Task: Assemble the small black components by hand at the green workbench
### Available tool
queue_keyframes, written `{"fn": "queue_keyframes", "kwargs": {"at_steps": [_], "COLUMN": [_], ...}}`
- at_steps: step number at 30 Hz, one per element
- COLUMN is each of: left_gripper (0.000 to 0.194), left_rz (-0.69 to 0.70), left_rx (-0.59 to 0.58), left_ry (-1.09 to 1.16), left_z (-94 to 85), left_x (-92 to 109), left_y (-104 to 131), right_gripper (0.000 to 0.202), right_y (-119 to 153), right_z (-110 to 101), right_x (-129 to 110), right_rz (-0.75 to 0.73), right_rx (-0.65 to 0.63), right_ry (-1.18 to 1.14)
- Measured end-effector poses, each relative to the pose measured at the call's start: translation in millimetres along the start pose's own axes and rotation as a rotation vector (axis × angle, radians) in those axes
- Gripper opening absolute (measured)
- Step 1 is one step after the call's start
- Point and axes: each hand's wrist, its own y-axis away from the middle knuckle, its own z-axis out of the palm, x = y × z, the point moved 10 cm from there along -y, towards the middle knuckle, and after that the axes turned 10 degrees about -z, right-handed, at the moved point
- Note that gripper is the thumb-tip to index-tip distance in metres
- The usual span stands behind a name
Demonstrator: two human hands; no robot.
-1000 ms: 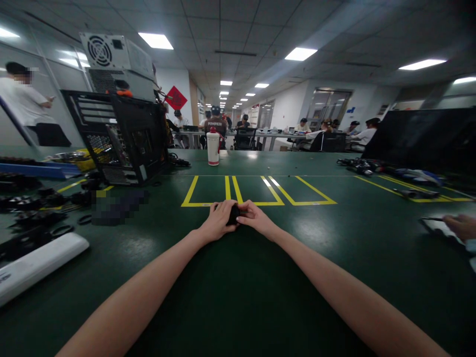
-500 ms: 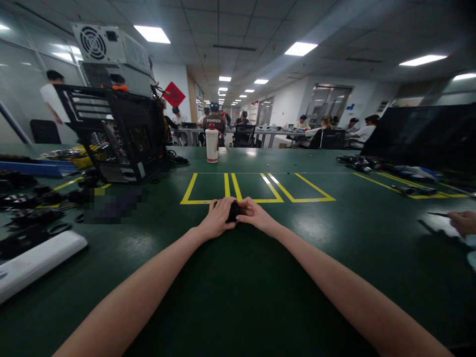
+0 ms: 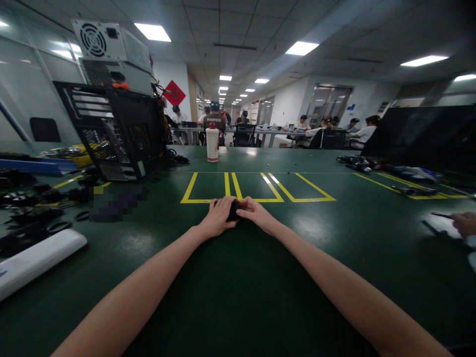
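Between my hands is a small, dark, rounded object (image 3: 233, 211), mostly covered by fingers, so its kind cannot be made out. My left hand (image 3: 220, 216) is wrapped over its left side and top. From the right, my right hand (image 3: 253, 212) has thumb and fingertips closed on its edge. Both hands are low over the green table (image 3: 230, 277), just in front of the yellow tape outlines (image 3: 258, 200).
An open black computer case (image 3: 137, 136) with power supplies (image 3: 111, 44) on top stands left. A white cup (image 3: 212, 145) is ahead. Dark parts and a white bar (image 3: 44, 260) lie left; cables (image 3: 359, 162) lie right. Another person's hand (image 3: 464, 224) holds something thin at far right.
My right thumb and fingers have shifted slightly on the dark object; my left hand has hardly moved. The other person's hand at far right has moved a little to the right.
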Motion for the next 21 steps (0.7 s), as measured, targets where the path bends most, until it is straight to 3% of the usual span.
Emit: {"fn": "queue_keyframes", "kwargs": {"at_steps": [4,8,12,15,21], "left_gripper": [0.054,0.052,0.052,0.051,0.051], "left_rz": [-0.008,-0.003,-0.014,-0.012,-0.019], "left_rx": [0.004,0.017,0.017,0.009,-0.006], "left_ry": [0.003,0.002,-0.003,0.002,0.006], "left_z": [0.8,0.6,0.8,0.1,0.4], "left_x": [-2,-1,-2,-1,-1], "left_y": [0,0,-1,-1,-1], "right_gripper": [0.035,0.023,0.03,0.031,0.037], "right_y": [1,2,1,0,1], "right_z": [4,0,-4,-4,4], "right_x": [-7,-10,0,6,-8], "right_rz": [-0.028,-0.027,0.031,0.068,-0.018], "right_rx": [-0.044,0.03,0.073,0.032,-0.069], "right_ry": [0.003,0.036,0.056,0.045,-0.013]}}
